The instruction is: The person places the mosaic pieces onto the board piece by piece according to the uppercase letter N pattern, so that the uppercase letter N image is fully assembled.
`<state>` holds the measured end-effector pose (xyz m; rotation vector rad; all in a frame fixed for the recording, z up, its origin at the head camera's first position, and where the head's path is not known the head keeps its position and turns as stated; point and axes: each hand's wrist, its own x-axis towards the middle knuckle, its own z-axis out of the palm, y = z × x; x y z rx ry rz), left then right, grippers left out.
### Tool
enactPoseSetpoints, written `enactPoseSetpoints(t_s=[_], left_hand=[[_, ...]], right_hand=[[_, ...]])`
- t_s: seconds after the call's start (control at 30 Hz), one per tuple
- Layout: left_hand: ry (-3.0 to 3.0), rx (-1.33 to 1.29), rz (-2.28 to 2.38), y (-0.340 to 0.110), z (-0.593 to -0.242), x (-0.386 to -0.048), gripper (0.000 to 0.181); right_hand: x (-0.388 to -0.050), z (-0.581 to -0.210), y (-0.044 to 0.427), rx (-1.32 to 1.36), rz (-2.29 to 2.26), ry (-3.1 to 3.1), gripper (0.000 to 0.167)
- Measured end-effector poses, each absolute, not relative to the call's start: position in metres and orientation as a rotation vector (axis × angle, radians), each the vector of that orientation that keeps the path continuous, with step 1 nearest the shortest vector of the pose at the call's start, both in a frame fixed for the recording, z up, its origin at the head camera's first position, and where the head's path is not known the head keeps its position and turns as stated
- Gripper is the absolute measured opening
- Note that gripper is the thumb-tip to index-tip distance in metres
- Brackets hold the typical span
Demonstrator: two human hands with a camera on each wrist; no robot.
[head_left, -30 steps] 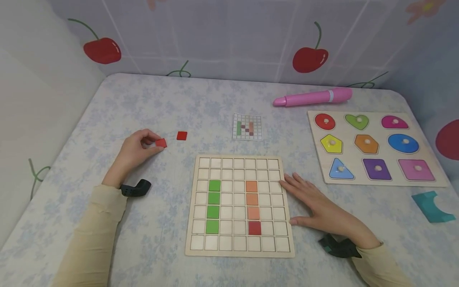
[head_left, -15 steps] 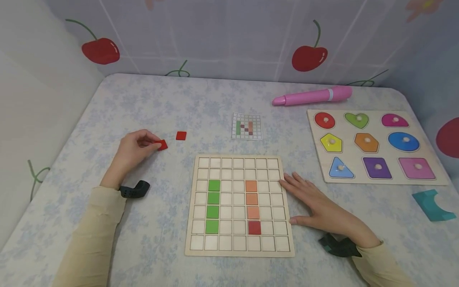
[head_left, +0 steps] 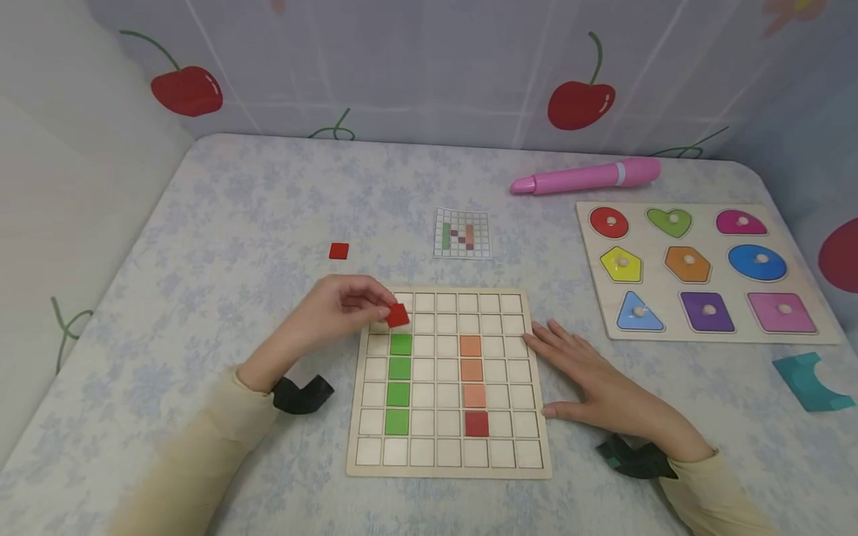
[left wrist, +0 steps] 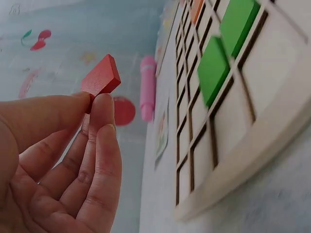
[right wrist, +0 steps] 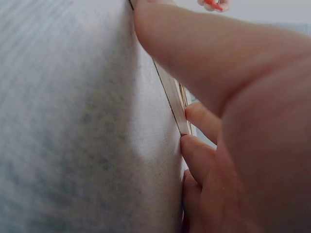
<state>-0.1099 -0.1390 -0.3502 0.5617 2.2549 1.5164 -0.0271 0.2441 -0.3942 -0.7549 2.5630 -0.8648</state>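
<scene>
Between thumb and fingertips my left hand (head_left: 338,309) pinches a red square tile (head_left: 398,315), also plain in the left wrist view as a thin red tile (left wrist: 102,75). It hangs over the upper left of the wooden grid board (head_left: 436,463), above the green column. Several green tiles (head_left: 398,369) fill one column of the board; orange tiles (head_left: 471,369) with a dark red tile (head_left: 477,423) below them lie in another. My right hand (head_left: 596,380) touches the board's right edge with its fingers spread. A second red tile (head_left: 339,251) lies on the table behind the board.
A small printed pattern card (head_left: 462,234) lies behind the board. Toward the right are a shape puzzle board (head_left: 653,301), a pink pen-like tube (head_left: 586,179) and a teal curved piece (head_left: 807,383). A cherry-print curtain (head_left: 429,74) backs the table.
My left hand has carried the red tile from the table's left side rightward and nearer, to over the board. The right hand has stayed at the board's edge.
</scene>
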Motion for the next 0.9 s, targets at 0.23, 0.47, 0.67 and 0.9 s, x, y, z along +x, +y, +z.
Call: enactPoseSetpoints(t_s=[0.23, 0.47, 0.67, 0.9], left_hand=[[2.256, 0.666, 1.365, -0.109, -0.361, -0.090, 0.006], [2.280, 0.675, 1.275, -0.104, -0.368, -0.086, 0.006], [2.291, 0.694, 1.237, -0.103, -0.368, -0.086, 0.006], [2.310, 0.758, 1.189, -0.103, -0.371, -0.086, 0.001]], right_hand=[[-0.027, -0.395, 0.244, -0.757, -0.871, 2.563, 0.088], [-0.027, -0.395, 0.245, -0.763, -0.877, 2.563, 0.087], [-0.028, -0.394, 0.244, -0.750, -0.872, 2.556, 0.088], [-0.027, -0.396, 0.245, -0.758, -0.863, 2.573, 0.087]])
